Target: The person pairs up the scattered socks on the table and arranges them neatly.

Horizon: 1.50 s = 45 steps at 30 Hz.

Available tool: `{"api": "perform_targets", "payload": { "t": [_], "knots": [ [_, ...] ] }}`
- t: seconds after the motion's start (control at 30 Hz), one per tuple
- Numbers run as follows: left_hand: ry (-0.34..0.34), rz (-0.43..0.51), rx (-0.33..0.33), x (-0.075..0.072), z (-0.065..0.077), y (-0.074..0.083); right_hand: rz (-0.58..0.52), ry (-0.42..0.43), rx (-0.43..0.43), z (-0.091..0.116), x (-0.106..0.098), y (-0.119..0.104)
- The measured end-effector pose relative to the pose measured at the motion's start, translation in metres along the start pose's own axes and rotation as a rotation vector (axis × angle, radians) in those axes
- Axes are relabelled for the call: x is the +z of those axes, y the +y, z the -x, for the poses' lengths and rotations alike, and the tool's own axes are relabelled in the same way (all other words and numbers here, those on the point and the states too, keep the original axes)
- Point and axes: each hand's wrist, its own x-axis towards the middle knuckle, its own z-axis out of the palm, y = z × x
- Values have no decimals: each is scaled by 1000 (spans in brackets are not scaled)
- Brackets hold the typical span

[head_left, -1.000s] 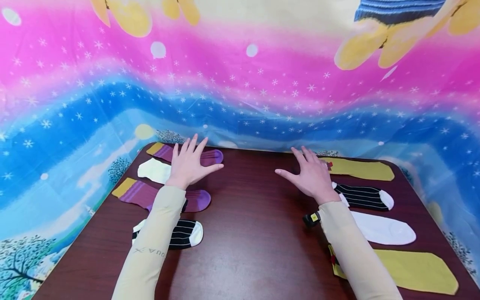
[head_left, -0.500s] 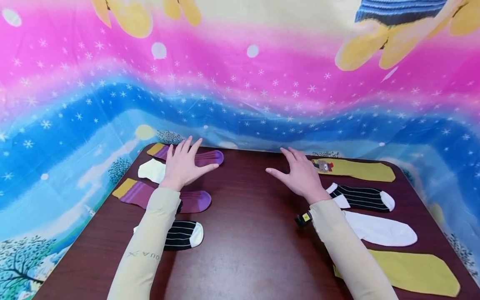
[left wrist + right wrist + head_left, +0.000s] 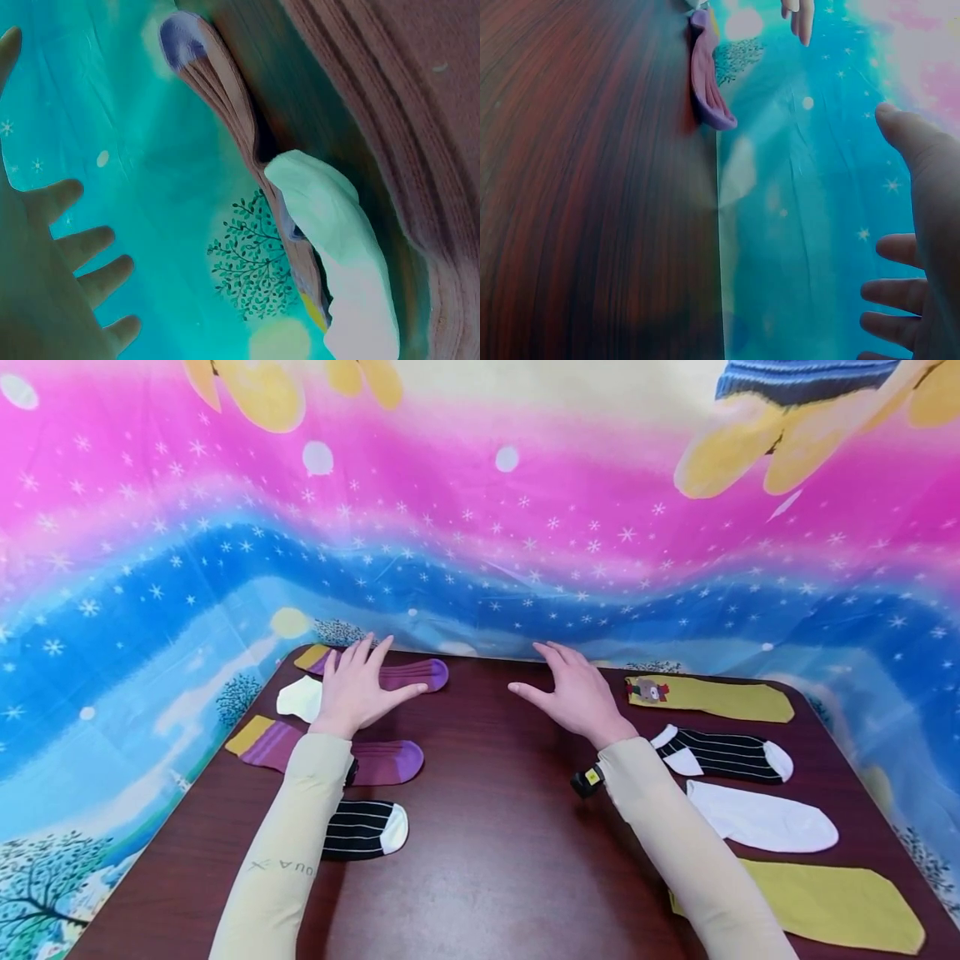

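Observation:
My left hand [image 3: 356, 689] hovers with spread fingers over the left row of socks, holding nothing. Under or beside it lie a purple sock [image 3: 414, 676] with a yellow cuff and a white sock [image 3: 298, 698], partly hidden by the hand. A second purple sock [image 3: 262, 745] and a black striped sock [image 3: 362, 829] lie nearer, partly behind the sleeve. My right hand [image 3: 576, 693], thumb apart and holding nothing, hangs left of a mustard sock [image 3: 723, 697] with a bear motif. Below that sock are a black striped sock [image 3: 727, 755], a white sock [image 3: 780, 818] and another mustard sock [image 3: 832, 897].
All the socks lie flat on a dark wood table [image 3: 480, 860], in two rows along its sides. A printed cloth [image 3: 450, 543] with snowflakes hangs behind and around the table. A small black device [image 3: 587, 781] sits at the right wrist.
Over the last second my right hand has shifted left toward the middle, uncovering the bear motif on the far mustard sock. My left hand has drifted slightly left. The socks lie as before.

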Motion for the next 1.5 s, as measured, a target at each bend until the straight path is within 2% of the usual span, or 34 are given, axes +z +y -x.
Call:
{"api": "perform_targets", "payload": {
  "t": [0.33, 1.13, 1.3, 1.5],
  "knots": [
    [-5, 20, -26, -3, -6, -17, -41, -28, -23, -13, 5, -16],
    [-52, 96, -153, -24, -30, -69, -123, -109, -50, -55, 28, -59],
    [-76, 94, -189, -30, -34, -79, -127, -128, -40, -63, 32, -67],
    [-156, 107, -229, -31, -30, -90, -129, -179, -34, -70, 42, -72]
  ]
}}
